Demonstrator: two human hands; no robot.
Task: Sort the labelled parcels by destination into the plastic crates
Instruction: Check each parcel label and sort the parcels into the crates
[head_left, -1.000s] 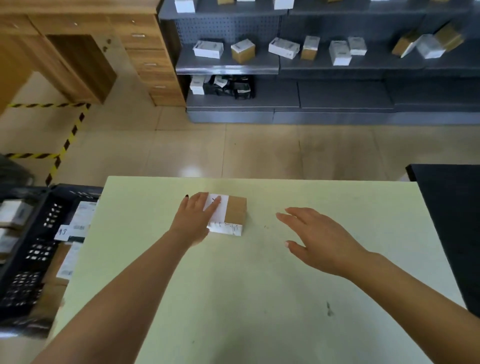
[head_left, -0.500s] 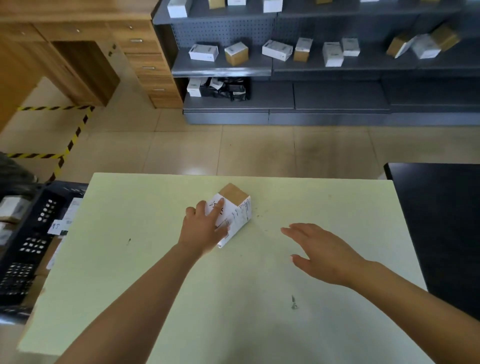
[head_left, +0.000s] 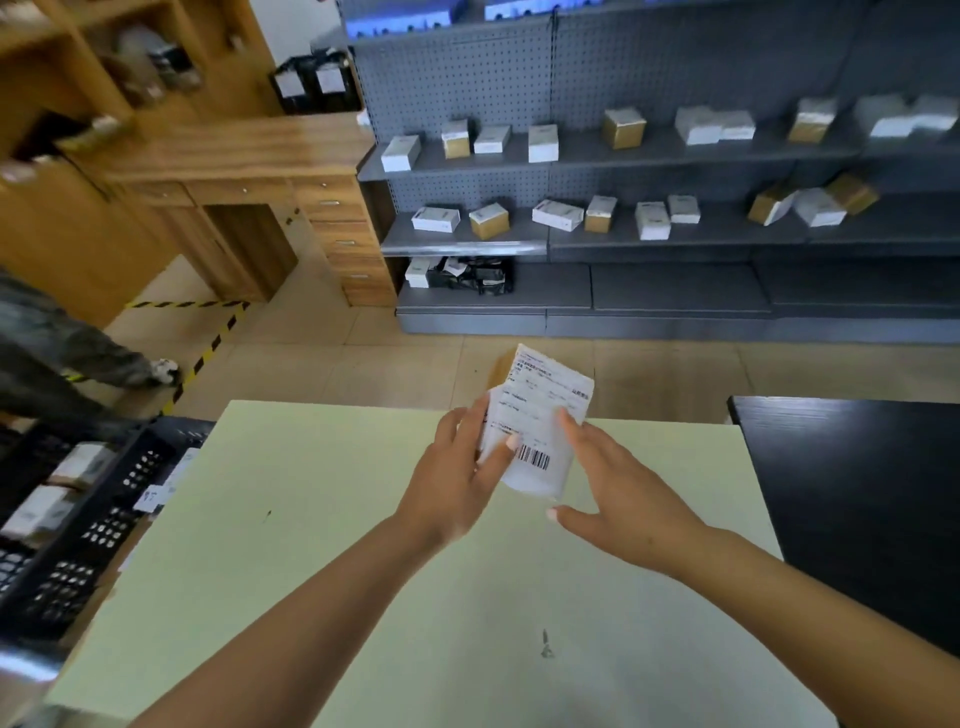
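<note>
Parcel: a small cardboard box (head_left: 537, 415), brown at its far corner, its upper face covered by a white paper label with small printed text and a barcode; it is lifted above the table and tilted, the label turned to the camera
Left hand: the left hand (head_left: 457, 478) holds the box from its left side, the thumb lying across the label next to the barcode, the other fingers stretched along the left edge
Right hand: the right hand (head_left: 618, 488) is at the right edge of the box, the fingers straight and a little spread, the forefinger touching the label; the thumb points left under the box
Table: a pale green table (head_left: 311, 571), matt and flat, with a few small dark marks
Crate: a black plastic crate (head_left: 78, 545) with perforated walls, just left of the table, with white-labelled parcels inside
Room: beige tiled floor, grey metal shelves (head_left: 675, 239) with pegboard backs carrying white and brown boxes, a wooden desk (head_left: 234, 171) at the left, yellow-black floor tape
</note>
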